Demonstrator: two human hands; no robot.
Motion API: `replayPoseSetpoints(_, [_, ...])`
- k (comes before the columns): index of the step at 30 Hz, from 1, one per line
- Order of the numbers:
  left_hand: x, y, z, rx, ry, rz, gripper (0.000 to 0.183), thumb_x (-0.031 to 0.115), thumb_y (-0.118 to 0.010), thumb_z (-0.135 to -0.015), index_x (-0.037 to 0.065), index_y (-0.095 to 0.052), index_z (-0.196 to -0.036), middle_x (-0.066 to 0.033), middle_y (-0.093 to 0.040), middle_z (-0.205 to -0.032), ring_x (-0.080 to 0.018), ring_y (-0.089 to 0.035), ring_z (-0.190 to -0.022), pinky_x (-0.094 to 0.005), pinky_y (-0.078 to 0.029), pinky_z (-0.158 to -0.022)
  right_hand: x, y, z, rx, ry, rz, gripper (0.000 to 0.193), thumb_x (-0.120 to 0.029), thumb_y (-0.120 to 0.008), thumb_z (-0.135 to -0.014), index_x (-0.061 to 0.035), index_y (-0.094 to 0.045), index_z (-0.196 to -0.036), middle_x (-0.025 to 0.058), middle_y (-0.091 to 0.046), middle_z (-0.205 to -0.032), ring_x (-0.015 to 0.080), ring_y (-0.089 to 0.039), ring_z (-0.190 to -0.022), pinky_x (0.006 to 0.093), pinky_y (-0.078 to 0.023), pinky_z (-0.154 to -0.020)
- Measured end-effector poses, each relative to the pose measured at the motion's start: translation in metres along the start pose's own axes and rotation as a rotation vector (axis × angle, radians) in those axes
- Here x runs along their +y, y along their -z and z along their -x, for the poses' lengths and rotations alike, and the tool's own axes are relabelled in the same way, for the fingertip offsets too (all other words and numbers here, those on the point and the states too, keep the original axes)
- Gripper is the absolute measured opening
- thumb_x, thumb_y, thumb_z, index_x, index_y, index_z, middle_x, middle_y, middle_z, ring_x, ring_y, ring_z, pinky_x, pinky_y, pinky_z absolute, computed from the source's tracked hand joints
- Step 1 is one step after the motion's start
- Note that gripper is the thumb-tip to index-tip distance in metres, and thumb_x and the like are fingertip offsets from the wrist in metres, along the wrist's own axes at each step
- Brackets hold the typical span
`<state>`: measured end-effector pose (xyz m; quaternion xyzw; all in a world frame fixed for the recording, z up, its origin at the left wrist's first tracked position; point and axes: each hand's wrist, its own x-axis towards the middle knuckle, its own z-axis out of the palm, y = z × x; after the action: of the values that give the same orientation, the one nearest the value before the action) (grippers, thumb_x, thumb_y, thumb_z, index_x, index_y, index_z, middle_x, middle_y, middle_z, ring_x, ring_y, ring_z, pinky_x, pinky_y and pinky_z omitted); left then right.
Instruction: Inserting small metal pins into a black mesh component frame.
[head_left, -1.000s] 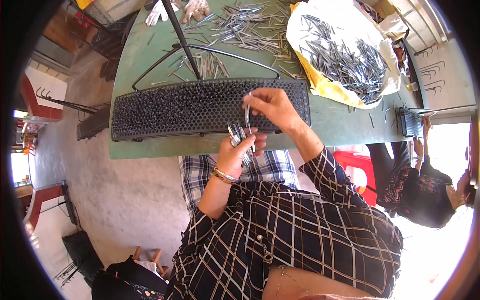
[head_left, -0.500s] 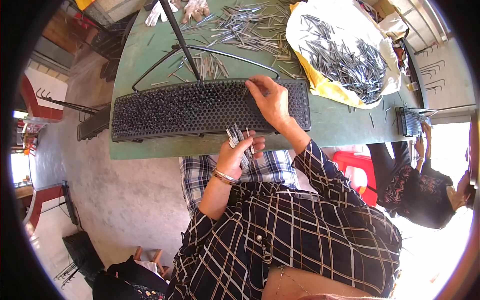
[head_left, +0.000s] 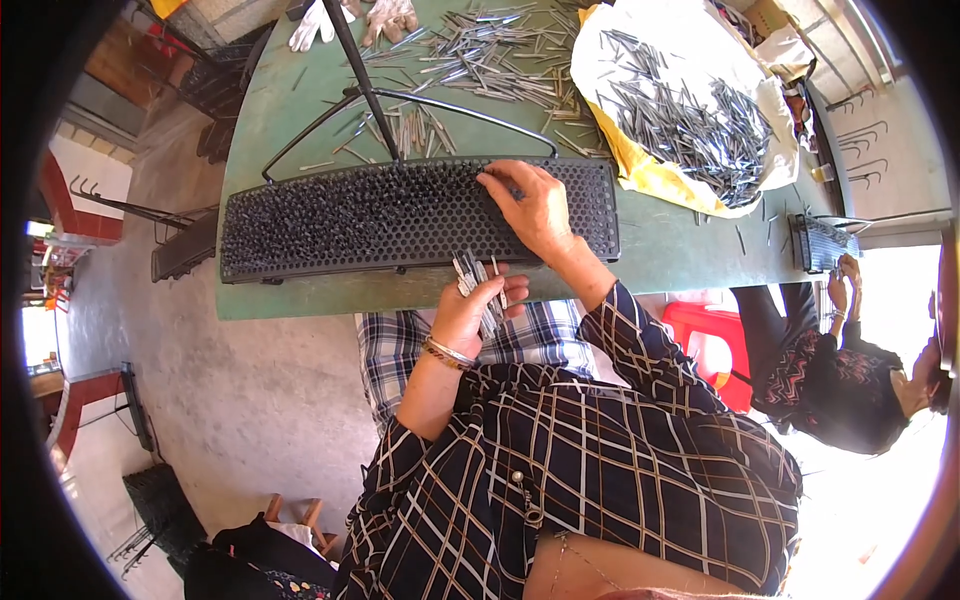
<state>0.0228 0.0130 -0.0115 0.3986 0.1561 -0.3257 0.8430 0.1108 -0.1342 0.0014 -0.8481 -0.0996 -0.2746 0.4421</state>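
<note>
A long black rack [head_left: 470,240] full of round holes lies across the table in front of me. Thin dark metal pieces [head_left: 320,215] stand upright in its holes, packed over the left and middle parts; the right end shows bare holes. My left hand [head_left: 467,315], at the rack's near edge, is closed around a bunch of slim metal rods [head_left: 478,285] with their ends sticking up. Over the right half of the rack, my right hand [head_left: 535,210] has thumb and fingers pinched together at the border of the filled holes. Whatever is between those fingertips is too small to make out.
Loose metal rods [head_left: 480,55] are strewn over the green table [head_left: 265,130]. A white and yellow sack [head_left: 620,150] holds a heap more. A black metal frame [head_left: 365,90] rises behind the rack, near work gloves [head_left: 390,20]. Rightward, another person [head_left: 840,370] handles a similar rack [head_left: 815,243].
My right hand has shifted slightly left and down over the rack, fingers still pinched. My left hand keeps the bunch of rods in nearly the same place.
</note>
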Motion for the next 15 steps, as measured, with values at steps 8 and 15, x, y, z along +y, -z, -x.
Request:
replayPoseSetpoints(8, [-0.0003,0.0028,0.0002,-0.001,-0.005,-0.009,0.028,0.008,-0.057,-0.088,-0.004,-0.052,-0.113,-0.0210,-0.063,-0.103,-0.0269,-0.065,-0.089,-0.0370,-0.056,-0.071,-0.0026,0.0013,-0.0013,-0.073,0.037,0.049,0.017,-0.016,-0.069,-0.079,-0.0029,-0.063,-0.088,0.0111,-0.066,-0.079,0.0298,-0.064,-0.074,0.0377,-0.050,-0.065])
replayPoseSetpoints(15, [-0.0006,0.0015,-0.0008,0.006,0.003,-0.015,0.028,0.008,-0.057,-0.088,-0.003,-0.052,-0.113,-0.0210,-0.063,-0.103,-0.0269,-0.065,-0.090,-0.0367,-0.056,-0.071,-0.0009,0.0032,-0.0009,-0.087,0.102,0.066,0.017,-0.015,-0.068,-0.080,-0.0034,-0.063,-0.092,0.0103,-0.066,-0.080,0.0300,-0.064,-0.072,0.0382,-0.050,-0.066])
